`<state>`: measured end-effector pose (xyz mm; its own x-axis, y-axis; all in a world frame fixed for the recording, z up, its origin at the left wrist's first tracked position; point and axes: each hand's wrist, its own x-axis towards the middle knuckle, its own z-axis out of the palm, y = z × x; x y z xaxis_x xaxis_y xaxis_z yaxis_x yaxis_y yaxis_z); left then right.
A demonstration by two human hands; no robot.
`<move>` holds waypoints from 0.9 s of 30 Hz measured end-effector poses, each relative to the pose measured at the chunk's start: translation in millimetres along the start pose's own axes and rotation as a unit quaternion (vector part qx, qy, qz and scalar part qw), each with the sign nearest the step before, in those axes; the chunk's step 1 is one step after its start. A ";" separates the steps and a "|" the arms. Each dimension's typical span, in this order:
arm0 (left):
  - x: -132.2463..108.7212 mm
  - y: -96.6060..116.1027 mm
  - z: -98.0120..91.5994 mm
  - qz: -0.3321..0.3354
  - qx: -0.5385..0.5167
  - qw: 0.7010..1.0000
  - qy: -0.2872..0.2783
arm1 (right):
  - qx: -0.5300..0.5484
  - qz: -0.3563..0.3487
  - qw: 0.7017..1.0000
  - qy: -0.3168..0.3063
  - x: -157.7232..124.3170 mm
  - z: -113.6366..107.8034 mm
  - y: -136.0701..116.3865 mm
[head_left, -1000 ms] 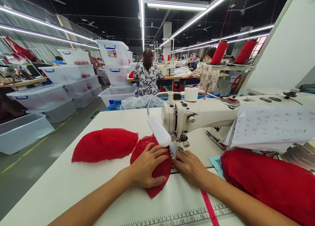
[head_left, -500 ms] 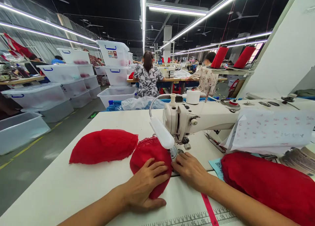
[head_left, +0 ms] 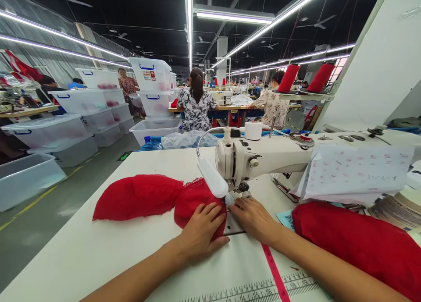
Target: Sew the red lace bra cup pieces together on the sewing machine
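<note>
A rounded red fabric piece with a lace edge (head_left: 189, 205) lies beneath the head of the white sewing machine (head_left: 263, 157). My left hand (head_left: 205, 225) rests flat on its near part, fingers stretched out and thumb apart. At the right edge of this piece, close to the needle area, my right hand (head_left: 251, 216) has its fingers bent and pressed together on the margin; the fingertips are partly hidden. Joining the lace edge on the left is another red fabric piece (head_left: 136, 197), spread on the white table (head_left: 131, 258). A white lamp (head_left: 213, 177) hides the needle.
More red fabric (head_left: 355, 245) lies at right, beside a paper sheet (head_left: 358, 170) and scissors (head_left: 284, 189). A printed ruler (head_left: 250, 293) and pink tape (head_left: 275, 271) mark the front. Red thread cones (head_left: 286, 78) stand above. Plastic bins (head_left: 154, 74) and seated people are beyond.
The red piece has moved away from me under the machine, with less of it showing below my left hand. Both hands have shifted slightly forward with it.
</note>
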<state>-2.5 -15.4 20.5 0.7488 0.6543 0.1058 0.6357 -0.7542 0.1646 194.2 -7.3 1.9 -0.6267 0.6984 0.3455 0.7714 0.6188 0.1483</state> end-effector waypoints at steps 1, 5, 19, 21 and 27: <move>2.5 1.5 1.5 -0.012 0.007 1.000 0.003 | 0.004 0.003 1.000 0.000 -1.4 -2.3 -0.6; 10.9 7.2 6.3 -0.051 0.029 0.998 0.019 | 0.029 0.009 1.000 -0.001 -7.5 -12.6 -3.0; -17.5 0.4 -13.8 0.031 0.057 0.993 0.096 | 0.088 0.024 0.996 0.011 -17.9 -13.8 -3.4; -22.5 -0.3 -17.7 0.048 0.057 0.993 0.087 | 0.118 0.023 0.992 0.028 -16.9 -11.2 -4.7; -24.6 1.3 -17.5 0.093 0.018 0.995 0.015 | 0.160 0.004 0.986 0.050 -13.2 -3.1 -13.8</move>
<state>-23.3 -31.5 35.3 0.8488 0.5034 0.1614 0.4925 -0.8640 0.1047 192.1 -26.1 -1.8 -0.5942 0.6745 0.4382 0.6915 0.7066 -0.1500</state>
